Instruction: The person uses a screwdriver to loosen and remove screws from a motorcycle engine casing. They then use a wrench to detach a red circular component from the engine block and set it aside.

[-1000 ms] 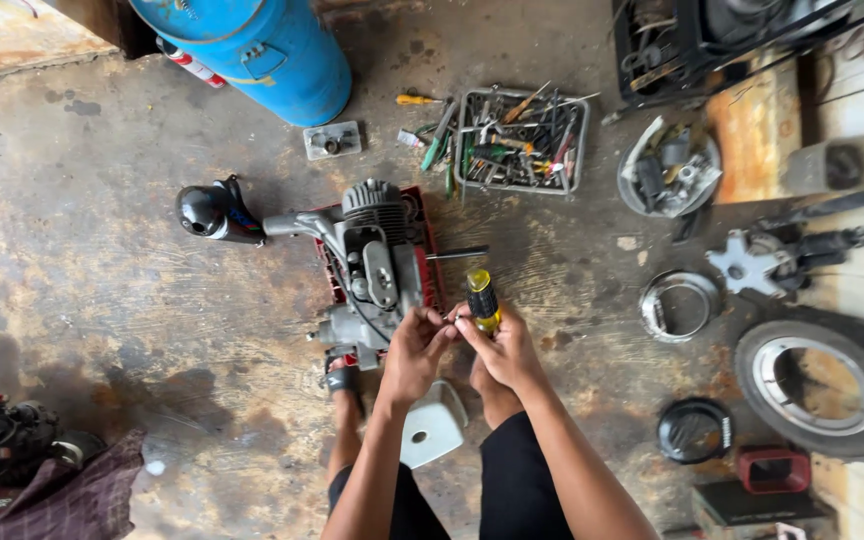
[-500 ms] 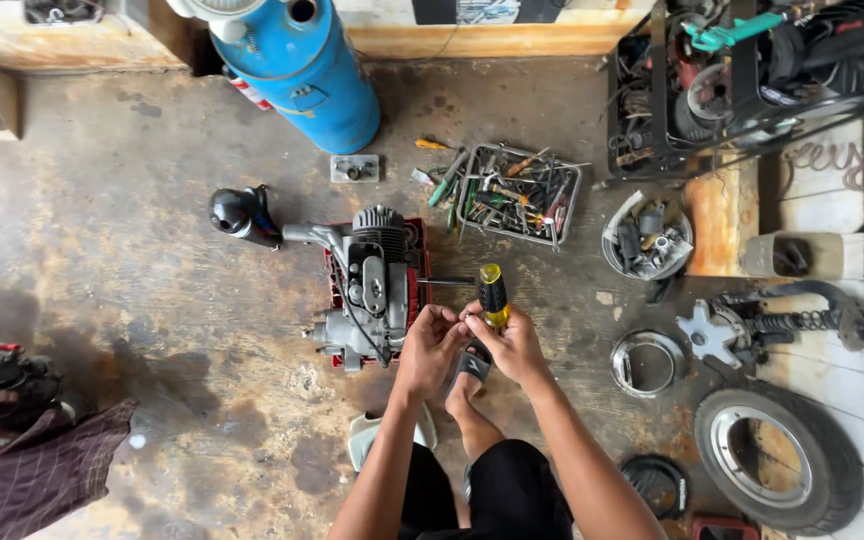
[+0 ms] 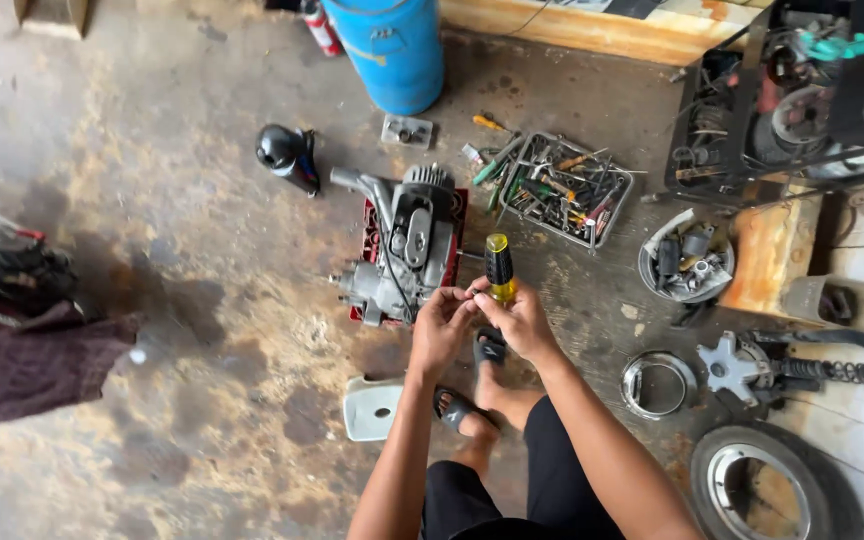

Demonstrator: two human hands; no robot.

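One screwdriver (image 3: pixel 498 268) with a yellow-and-black handle stands near the centre of the frame, handle upward, gripped by the right hand (image 3: pixel 524 320); the left hand (image 3: pixel 442 328) is closed beside it, fingertips meeting the right hand's at the shaft, and whether a small part is pinched there cannot be told. Just left of the hands, one small engine (image 3: pixel 404 248) rests on one red crate (image 3: pixel 370 240). The engine appears largely assembled, with cylinder, pipe and covers in place, so the work is judged to be at an early or middle stage; no hand or tool touches it at this moment. Above and to the right, one wire tray (image 3: pixel 612 205) holds many mixed hand tools, too numerous to count. One blue drum (image 3: pixel 392 50) stands at the upper centre. At the right lie one round bowl (image 3: pixel 652 275) of parts, one metal ring (image 3: pixel 658 384) and one tyre (image 3: pixel 764 484) at the lower right.
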